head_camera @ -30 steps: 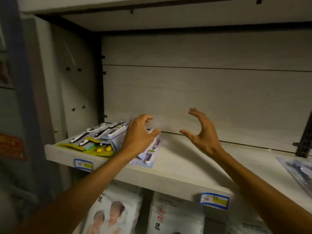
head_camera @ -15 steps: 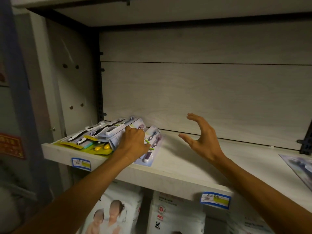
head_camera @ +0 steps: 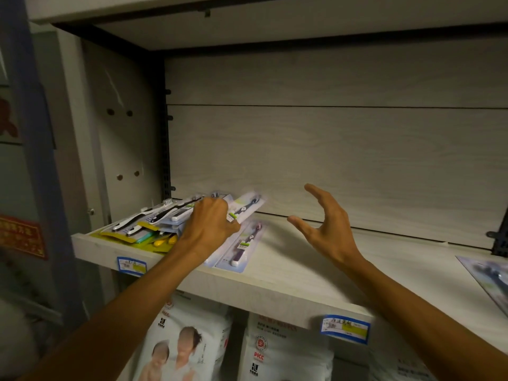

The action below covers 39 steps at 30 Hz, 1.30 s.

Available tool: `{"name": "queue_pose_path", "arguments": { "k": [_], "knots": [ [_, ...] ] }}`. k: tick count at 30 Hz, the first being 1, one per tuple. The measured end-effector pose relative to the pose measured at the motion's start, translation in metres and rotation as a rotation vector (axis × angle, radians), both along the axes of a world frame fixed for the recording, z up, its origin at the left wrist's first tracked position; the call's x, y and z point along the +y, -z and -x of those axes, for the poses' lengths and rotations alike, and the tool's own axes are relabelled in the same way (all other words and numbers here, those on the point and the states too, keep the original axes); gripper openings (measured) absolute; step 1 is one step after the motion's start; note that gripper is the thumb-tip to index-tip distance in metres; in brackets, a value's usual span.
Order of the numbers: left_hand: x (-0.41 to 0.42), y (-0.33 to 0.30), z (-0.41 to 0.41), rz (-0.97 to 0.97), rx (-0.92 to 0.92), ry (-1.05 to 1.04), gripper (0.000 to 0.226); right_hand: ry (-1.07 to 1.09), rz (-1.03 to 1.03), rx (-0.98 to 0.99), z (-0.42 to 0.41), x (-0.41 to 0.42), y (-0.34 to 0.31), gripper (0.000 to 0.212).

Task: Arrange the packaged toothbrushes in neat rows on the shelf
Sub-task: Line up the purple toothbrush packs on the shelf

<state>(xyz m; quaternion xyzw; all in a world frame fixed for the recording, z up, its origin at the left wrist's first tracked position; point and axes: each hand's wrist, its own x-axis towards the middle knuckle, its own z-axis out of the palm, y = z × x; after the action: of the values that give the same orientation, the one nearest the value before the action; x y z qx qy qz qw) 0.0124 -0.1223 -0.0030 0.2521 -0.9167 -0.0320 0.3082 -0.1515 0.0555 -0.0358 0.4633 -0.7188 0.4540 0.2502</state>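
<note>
On the pale wooden shelf, a pile of packaged toothbrushes lies at the left end, black-and-white ones on yellow cards. My left hand grips a clear pack with a dark toothbrush and holds it tilted up off the shelf. Flat beside it lies another pack with a purple toothbrush. My right hand hovers above the shelf's middle, fingers spread and holding nothing. One more pack lies at the far right edge, partly cut off.
The shelf's back panel and left side wall close it in. Price labels sit on the front edge. White diaper bags stand on the level below. A black bracket is at the right.
My left hand came down onto the stack, closed on a clear toothbrush pack and lifted its far end. My right hand stayed hovering over the shelf.
</note>
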Motion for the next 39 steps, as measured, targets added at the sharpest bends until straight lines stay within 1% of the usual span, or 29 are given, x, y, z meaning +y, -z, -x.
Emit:
{"name": "queue_pose_path", "arguments": {
  "k": [2, 4, 6, 9, 11, 14, 18, 21, 24, 26, 31, 35, 36, 39],
  "knots": [
    [0.001, -0.004, 0.000, -0.040, 0.144, 0.044, 0.028, -0.021, 0.014, -0.005, -0.002, -0.001, -0.001, 0.077],
    [0.007, -0.003, 0.002, -0.138, 0.315, 0.146, 0.030, -0.062, 0.053, -0.030, -0.004, -0.002, -0.002, 0.080],
    [0.021, 0.000, 0.004, -0.185, 0.445, 0.241, 0.030, -0.132, 0.098, -0.084, -0.007, -0.003, -0.003, 0.082],
    [0.043, 0.008, 0.013, -0.202, 0.540, 0.316, 0.036, -0.201, 0.134, -0.154, -0.010, -0.005, -0.004, 0.084],
    [0.056, 0.014, 0.019, -0.215, 0.557, 0.362, 0.042, -0.233, 0.157, -0.174, -0.012, -0.007, -0.004, 0.081],
    [0.067, 0.020, 0.029, -0.194, 0.531, 0.390, 0.044, -0.256, 0.200, -0.209, -0.015, -0.009, -0.005, 0.078],
    [0.072, 0.024, 0.036, -0.167, 0.528, 0.382, 0.040, -0.241, 0.221, -0.228, -0.012, -0.010, -0.003, 0.084],
    [0.069, 0.029, 0.038, -0.200, 0.503, 0.398, 0.044, -0.239, 0.212, -0.250, -0.008, -0.013, 0.002, 0.085],
    [0.064, 0.029, 0.038, -0.175, 0.424, 0.437, 0.051, -0.223, 0.221, -0.260, -0.004, -0.015, 0.004, 0.085],
    [0.052, 0.018, 0.032, -0.166, 0.390, 0.390, 0.053, -0.206, 0.225, -0.269, -0.002, -0.014, 0.003, 0.083],
    [-0.016, -0.027, 0.006, -0.137, 0.429, 0.206, 0.032, -0.166, 0.244, -0.283, 0.002, -0.013, 0.004, 0.085],
    [-0.080, -0.037, -0.013, -0.256, 0.240, -0.032, 0.019, -0.134, 0.268, -0.286, 0.006, -0.013, 0.004, 0.085],
    [-0.091, -0.036, -0.016, -0.281, 0.180, -0.076, 0.018, -0.127, 0.273, -0.283, 0.006, -0.013, 0.004, 0.085],
    [-0.109, -0.028, -0.016, -0.369, -0.061, -0.151, 0.033, -0.116, 0.274, -0.281, 0.006, -0.013, 0.004, 0.083]
  ]
}}
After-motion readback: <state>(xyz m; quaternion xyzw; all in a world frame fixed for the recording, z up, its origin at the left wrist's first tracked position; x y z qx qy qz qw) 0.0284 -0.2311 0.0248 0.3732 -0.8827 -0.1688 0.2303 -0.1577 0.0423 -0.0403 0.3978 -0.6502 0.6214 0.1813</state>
